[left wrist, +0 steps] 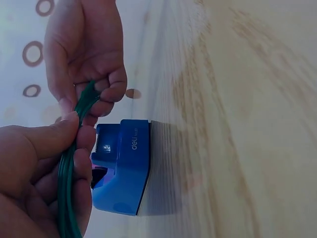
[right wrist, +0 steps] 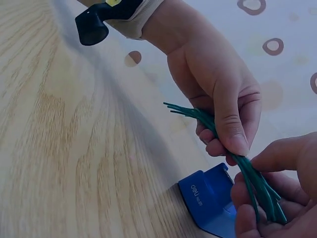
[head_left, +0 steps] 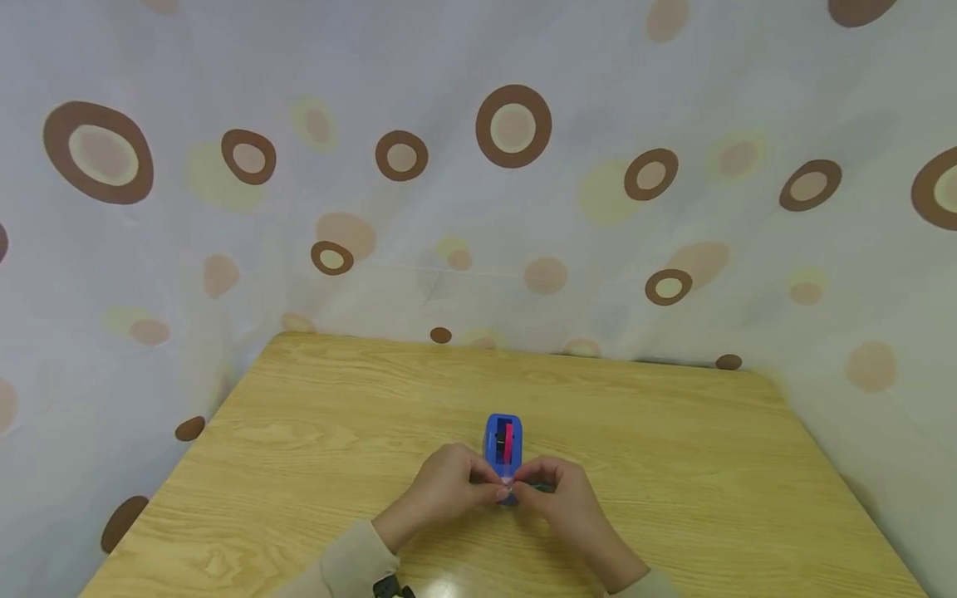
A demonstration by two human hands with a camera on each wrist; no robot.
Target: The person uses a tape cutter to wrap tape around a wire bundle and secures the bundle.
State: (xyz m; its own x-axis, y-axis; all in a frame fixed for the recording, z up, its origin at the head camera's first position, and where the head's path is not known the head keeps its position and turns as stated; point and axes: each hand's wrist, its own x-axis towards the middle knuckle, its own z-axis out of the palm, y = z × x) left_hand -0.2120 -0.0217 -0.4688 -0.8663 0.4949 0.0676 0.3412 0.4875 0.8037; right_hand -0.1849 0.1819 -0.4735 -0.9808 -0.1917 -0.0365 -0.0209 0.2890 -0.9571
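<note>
A bundle of thin green strands [left wrist: 71, 183] runs between both hands. My left hand [head_left: 452, 483] pinches it between thumb and fingers, and loose ends stick out past that hand in the right wrist view. Close beside it, my right hand [head_left: 564, 498] grips the bundle's other part with thumb and curled fingers [right wrist: 245, 191]. Just beyond the fingertips stands a blue tape dispenser [left wrist: 130, 171], marked "deli", with a pink-cored roll [head_left: 508, 444] in it. Whether a strip of tape lies on the bundle, I cannot tell.
The dispenser stands on a light wood-grain table [head_left: 359, 390]. Behind and at both sides hangs a white cloth [head_left: 576, 232] with brown ring patterns. A black device [right wrist: 93, 27] is strapped to the left wrist.
</note>
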